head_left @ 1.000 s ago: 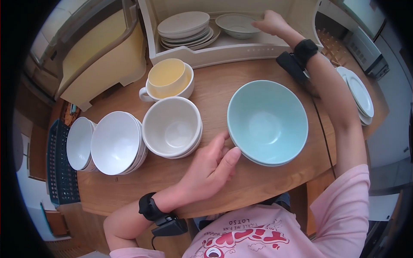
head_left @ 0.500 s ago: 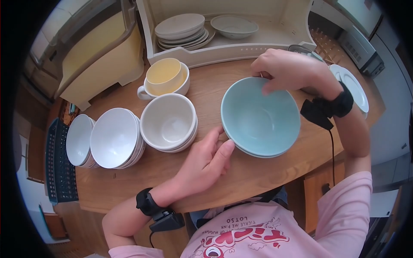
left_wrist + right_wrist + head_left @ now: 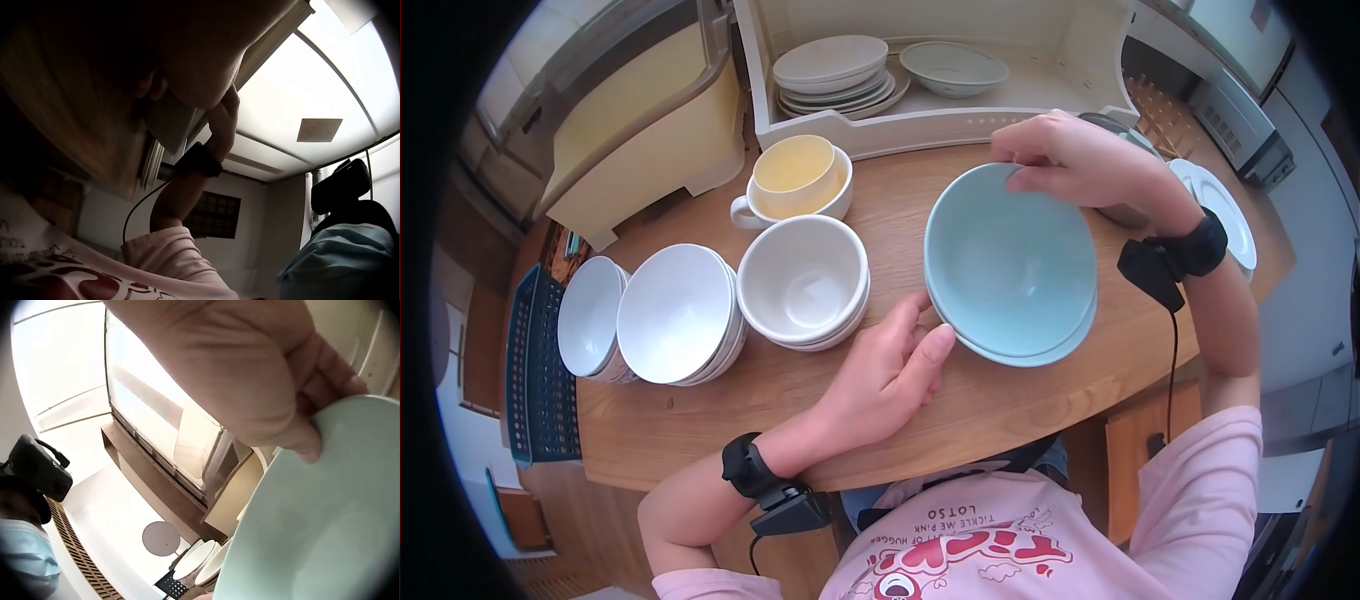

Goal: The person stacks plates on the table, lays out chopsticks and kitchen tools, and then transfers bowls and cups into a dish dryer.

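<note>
Two light blue bowls stand nested in front of me. My right hand (image 3: pixel 1085 165) pinches the far rim of the upper bowl (image 3: pixel 1010 265), thumb inside and fingers outside; the right wrist view shows this grip on the bowl (image 3: pixel 325 506) up close. This bowl sits tilted and shifted in the lower bowl (image 3: pixel 1068 347), whose edge shows at the near right. Against the stack's left side rests my left hand (image 3: pixel 875 380), its index finger and thumb touching the outer wall. In the left wrist view that hand (image 3: pixel 200 56) is dark and hides most of the bowls.
Left of the blue bowls stand cream bowls (image 3: pixel 805 280), white bowls (image 3: pixel 678 315) and a white cup (image 3: pixel 835 205) holding a yellow cup (image 3: pixel 795 170). Behind, a cream rack (image 3: pixel 950 125) holds stacked plates (image 3: pixel 830 65) and a shallow bowl (image 3: pixel 953 68). White plates (image 3: pixel 1225 215) lie at right.
My right hand has come back from the shallow bowl in the rack to the blue bowls and taken the upper one's far rim, tilting it. The left hand has stayed beside the stack.
</note>
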A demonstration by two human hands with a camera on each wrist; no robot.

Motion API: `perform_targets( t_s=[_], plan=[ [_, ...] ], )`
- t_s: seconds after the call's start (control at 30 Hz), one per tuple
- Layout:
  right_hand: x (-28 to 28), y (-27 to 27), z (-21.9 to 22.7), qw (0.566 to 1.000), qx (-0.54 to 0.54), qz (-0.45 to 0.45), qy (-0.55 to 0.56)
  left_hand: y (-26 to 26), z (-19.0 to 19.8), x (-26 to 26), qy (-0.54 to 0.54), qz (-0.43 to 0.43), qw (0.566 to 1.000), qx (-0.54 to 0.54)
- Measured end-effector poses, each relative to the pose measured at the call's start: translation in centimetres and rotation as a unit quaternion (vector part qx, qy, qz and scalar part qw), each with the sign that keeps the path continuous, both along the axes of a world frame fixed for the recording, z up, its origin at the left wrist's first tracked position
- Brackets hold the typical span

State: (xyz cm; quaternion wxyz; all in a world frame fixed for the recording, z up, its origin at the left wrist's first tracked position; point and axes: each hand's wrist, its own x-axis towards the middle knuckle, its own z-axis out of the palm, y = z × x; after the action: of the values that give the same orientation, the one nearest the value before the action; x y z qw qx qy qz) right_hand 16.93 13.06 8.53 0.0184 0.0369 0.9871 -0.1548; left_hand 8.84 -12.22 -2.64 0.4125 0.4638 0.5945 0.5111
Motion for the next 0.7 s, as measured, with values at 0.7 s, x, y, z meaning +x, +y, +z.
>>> perform_targets(
  t_s=[0.7],
  plan=[
    [-8.0,10.3,0.4,0.873,-0.361,-0.226,0.24,0.2,-0.1,0.1,-0.01,0.01,1.0,0.014]
  ],
)
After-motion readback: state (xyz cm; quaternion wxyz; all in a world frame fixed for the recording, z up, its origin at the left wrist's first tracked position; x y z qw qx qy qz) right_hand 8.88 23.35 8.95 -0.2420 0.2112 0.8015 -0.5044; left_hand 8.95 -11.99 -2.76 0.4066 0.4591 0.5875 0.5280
